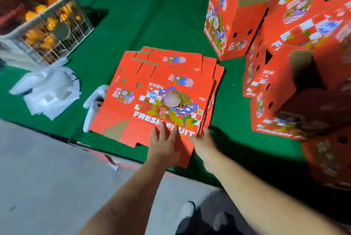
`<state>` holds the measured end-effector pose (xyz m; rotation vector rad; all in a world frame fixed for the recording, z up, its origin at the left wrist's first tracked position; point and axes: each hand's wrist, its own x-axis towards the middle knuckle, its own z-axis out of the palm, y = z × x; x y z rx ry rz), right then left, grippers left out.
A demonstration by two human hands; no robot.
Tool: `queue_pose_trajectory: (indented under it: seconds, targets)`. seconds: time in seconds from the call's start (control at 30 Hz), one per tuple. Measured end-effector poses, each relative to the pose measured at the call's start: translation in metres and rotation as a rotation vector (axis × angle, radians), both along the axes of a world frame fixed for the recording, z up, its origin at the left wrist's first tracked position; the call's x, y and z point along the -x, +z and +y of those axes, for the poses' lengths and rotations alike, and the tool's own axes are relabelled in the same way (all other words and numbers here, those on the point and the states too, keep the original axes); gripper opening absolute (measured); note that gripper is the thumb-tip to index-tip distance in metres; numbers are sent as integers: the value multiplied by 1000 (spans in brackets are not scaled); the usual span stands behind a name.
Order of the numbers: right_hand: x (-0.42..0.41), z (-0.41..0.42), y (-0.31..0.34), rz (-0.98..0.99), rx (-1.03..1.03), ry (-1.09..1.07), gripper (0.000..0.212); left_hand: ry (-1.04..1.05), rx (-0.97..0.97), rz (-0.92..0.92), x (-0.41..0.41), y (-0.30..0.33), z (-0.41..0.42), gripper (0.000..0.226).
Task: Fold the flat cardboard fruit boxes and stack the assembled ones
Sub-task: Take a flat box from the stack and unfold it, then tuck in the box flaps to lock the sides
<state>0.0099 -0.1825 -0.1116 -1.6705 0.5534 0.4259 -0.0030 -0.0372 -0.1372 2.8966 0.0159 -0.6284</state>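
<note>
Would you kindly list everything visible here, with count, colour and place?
flat boxes: a pile, red, centre of the cloth.
assembled boxes: several, red, stacked at right.
open box: one, red, upright behind the pile.
wire crate: one, white, far left, holding orange fruit.
foam nets: a heap, white, left of the pile.
green cloth: one, under everything.
left hand: flat on the top sheet.
right hand: at the pile's near right edge.

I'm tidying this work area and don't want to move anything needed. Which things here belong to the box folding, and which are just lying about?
Belongs to the job:
- pile of flat boxes, with left hand and right hand at its near edge
- open upright box
- stacked assembled boxes

Lying about:
- wire basket of oranges
- white plastic bags
- green cloth
</note>
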Motion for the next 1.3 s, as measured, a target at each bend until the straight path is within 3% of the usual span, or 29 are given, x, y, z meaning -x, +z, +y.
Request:
queue_pose_trajectory:
  seconds: [0.07,0.13,0.23,0.3,0.33,0.4,0.47,0.6,0.7,0.77,0.83,0.9,1.0,1.07,1.13,1.23,1.3]
  targets:
    - [-2,0,-7,58,70,-131,49,-106,79,37,17,-9,-9,94]
    - [0,-14,-11,121,69,-222,34,-97,303,45,34,-8,-11,91]
    - [3,-52,-7,167,-150,-297,10,31,571,-232,53,7,22,77]
    - [0,-79,4,128,-198,-341,12,278,495,-442,52,10,64,68]
    - [-2,-89,12,101,-190,-339,12,463,413,-464,46,12,85,63]
    - [-6,-106,27,45,-148,-294,11,780,455,-323,30,27,113,51]
    - [-8,-114,44,-4,-119,-242,13,917,699,-157,16,43,119,39]
    - [-13,-125,80,-180,-50,-166,22,819,886,-180,13,74,106,44]
    - [-18,-131,100,-202,-161,-76,30,726,1037,-175,16,97,90,54]
    - [-14,-126,110,-97,-152,66,38,583,1065,-119,16,110,69,51]
    - [-12,-123,115,-61,-14,160,42,464,1063,-98,18,116,50,43]
    - [-11,-128,120,-140,42,43,41,427,1025,-154,20,120,47,64]
    - [0,-141,139,-166,-49,-11,33,373,937,-305,19,125,52,62]
    - [11,-150,151,-100,-105,105,45,420,964,-460,15,125,51,54]
    - [17,-150,158,-93,-118,215,74,518,1027,-570,6,131,41,48]
    - [22,-136,161,-146,-35,291,96,750,1125,-550,-7,143,20,52]
    - [25,-129,161,-193,118,372,107,877,1368,-450,-4,148,-2,53]
